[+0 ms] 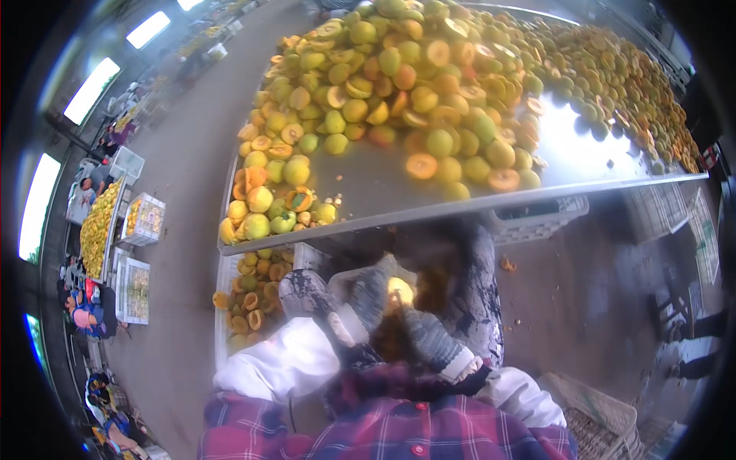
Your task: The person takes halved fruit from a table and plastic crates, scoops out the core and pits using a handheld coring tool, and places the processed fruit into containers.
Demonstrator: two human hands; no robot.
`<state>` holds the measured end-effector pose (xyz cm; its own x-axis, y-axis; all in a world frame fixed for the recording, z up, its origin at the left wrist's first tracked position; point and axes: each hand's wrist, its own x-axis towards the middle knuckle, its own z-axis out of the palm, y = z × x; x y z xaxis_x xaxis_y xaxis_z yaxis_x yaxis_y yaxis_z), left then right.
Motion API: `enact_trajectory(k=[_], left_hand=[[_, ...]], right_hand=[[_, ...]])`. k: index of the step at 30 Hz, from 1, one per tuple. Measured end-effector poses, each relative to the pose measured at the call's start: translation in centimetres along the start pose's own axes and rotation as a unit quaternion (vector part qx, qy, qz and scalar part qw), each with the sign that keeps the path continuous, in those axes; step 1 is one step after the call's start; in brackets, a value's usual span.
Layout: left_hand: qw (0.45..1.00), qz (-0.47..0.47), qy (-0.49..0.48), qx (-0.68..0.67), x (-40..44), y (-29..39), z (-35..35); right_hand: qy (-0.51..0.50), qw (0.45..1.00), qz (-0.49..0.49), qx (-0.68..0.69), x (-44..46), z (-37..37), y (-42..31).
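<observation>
From where I stand, the person sits close against the silvery metal worktop (360, 176), knees parted in black-and-white patterned trousers (477, 307), so both arms can meet low in the lap. The left hand in its grey knitted glove (371, 293) has its fingers curled round a bright yellow, rounded fruit (399, 290), probably to steady it. That fruit is between the two hands, just below the worktop's front edge, where I'd guess the forearms needn't lift. The right hand in a matching grey glove (429, 335) comes in from the other side, fingertips at the fruit; whether those fingers grip it or some small tool, I cannot tell, as it is blurred there.

The broad heap of yellow-green and orange fruit (383, 61) lies on the worktop straight ahead, presumably so a short reach serves. Beside the left knee, a white plastic crate (221, 337) holds hollow-looking orange fruit halves (253, 318), a handy spot for the left arm, I'd say. Loose white sleeves (287, 356) cover the forearms, likely against juice, their cuffs gathered near the gloves
</observation>
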<state>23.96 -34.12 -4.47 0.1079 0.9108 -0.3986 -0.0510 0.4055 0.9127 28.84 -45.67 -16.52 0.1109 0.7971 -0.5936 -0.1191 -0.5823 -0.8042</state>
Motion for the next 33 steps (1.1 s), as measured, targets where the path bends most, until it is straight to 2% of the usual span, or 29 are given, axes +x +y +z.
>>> enact_trajectory(k=[1, 5, 6, 7, 8, 9, 11, 12, 13, 14, 15, 16, 18, 19, 21, 22, 24, 25, 27, 28, 31, 33], left_hand=[[0.999, 0.035, 0.025, -0.014, -0.6, 0.2, 0.3], [0.997, 0.033, -0.047, 0.044, -0.5, 0.9, -1.0], [0.99, -0.027, -0.13, 0.055, 0.4, 0.8, -1.9], [0.972, -0.084, -0.21, 0.065, 1.1, 0.6, -2.6], [0.966, -0.134, -0.214, 0.054, 1.4, 0.3, -3.0], [0.965, -0.135, -0.217, 0.056, 1.4, -0.2, -3.1], [0.989, -0.08, -0.1, 0.074, 1.2, -1.2, -2.7], [0.989, -0.079, -0.104, 0.076, 1.1, -2.6, -1.9], [0.99, 0.073, 0.057, 0.103, 0.9, -4.5, -0.5], [0.943, 0.223, 0.213, 0.123, 0.7, -5.4, 0.4], [0.944, 0.224, 0.208, 0.123, 0.4, -5.5, 0.5], [0.953, 0.202, 0.198, 0.11, 0.0, -5.3, 0.7], [0.967, 0.158, 0.181, 0.08, -0.8, -4.4, 1.1], [0.973, 0.137, 0.173, 0.067, -1.2, -3.8, 1.2], [0.982, 0.093, 0.157, 0.04, -2.1, -2.7, 1.2], [0.982, 0.096, 0.155, 0.04, -2.6, -1.8, 0.9], [0.998, -0.01, 0.001, -0.064, -3.5, -0.3, 0.0], [0.998, -0.008, 0.0, -0.063, -3.5, -0.5, 0.1], [0.994, 0.083, 0.053, -0.048, -3.4, -1.0, 0.5], [0.99, 0.115, 0.077, -0.038, -3.7, -0.8, 1.0], [0.979, 0.162, 0.121, -0.027, -4.9, 0.1, 2.2], [0.974, 0.179, 0.139, -0.023, -5.5, 0.5, 2.8]], right_hand=[[-0.03, 0.999, -0.039, 0.013, -1.2, -0.7, -1.6], [-0.149, 0.965, -0.21, 0.053, -5.0, -3.7, -8.8], [-0.203, 0.915, -0.033, 0.348, -4.9, -3.2, -9.0], [-0.198, 0.915, -0.032, 0.351, -4.9, -3.2, -8.7], [-0.181, 0.941, -0.087, 0.273, -4.7, -3.0, -8.2], [-0.161, 0.958, -0.141, 0.191, -4.4, -2.9, -7.5], [-0.118, 0.962, -0.246, 0.019, -3.4, -2.7, -6.0], [-0.094, 0.949, -0.295, -0.066, -2.8, -2.5, -5.2], [-0.089, 0.949, -0.297, -0.064, -2.0, -1.8, -3.8], [-0.102, 0.96, -0.251, 0.069, -0.9, -1.0, -2.2], [-0.114, 0.952, -0.2, 0.2, -0.5, -0.5, -1.3], [-0.11, 0.952, -0.203, 0.201, -1.2, -0.8, -2.3], [-0.078, 0.971, -0.213, 0.073, -3.0, -1.9, -5.3], [-0.075, 0.971, -0.217, 0.073, -3.0, -2.0, -5.0], [-0.12, 0.947, -0.297, -0.039, -2.5, -2.1, -4.0], [-0.118, 0.946, -0.3, -0.039, -3.1, -2.3, -4.5], [-0.122, 0.953, -0.278, 0.014, -5.9, -2.6, -6.7], [-0.121, 0.952, -0.28, 0.014, -7.1, -3.1, -8.5], [-0.136, 0.98, -0.147, -0.007, -8.8, -4.3, -11.7], [-0.133, 0.979, -0.151, -0.008, -8.5, -4.0, -11.1], [-0.141, 0.97, -0.197, 0.007, -3.9, -0.4, -4.8], [-0.009, 0.92, -0.332, 0.208, -0.5, 2.7, 0.1]])
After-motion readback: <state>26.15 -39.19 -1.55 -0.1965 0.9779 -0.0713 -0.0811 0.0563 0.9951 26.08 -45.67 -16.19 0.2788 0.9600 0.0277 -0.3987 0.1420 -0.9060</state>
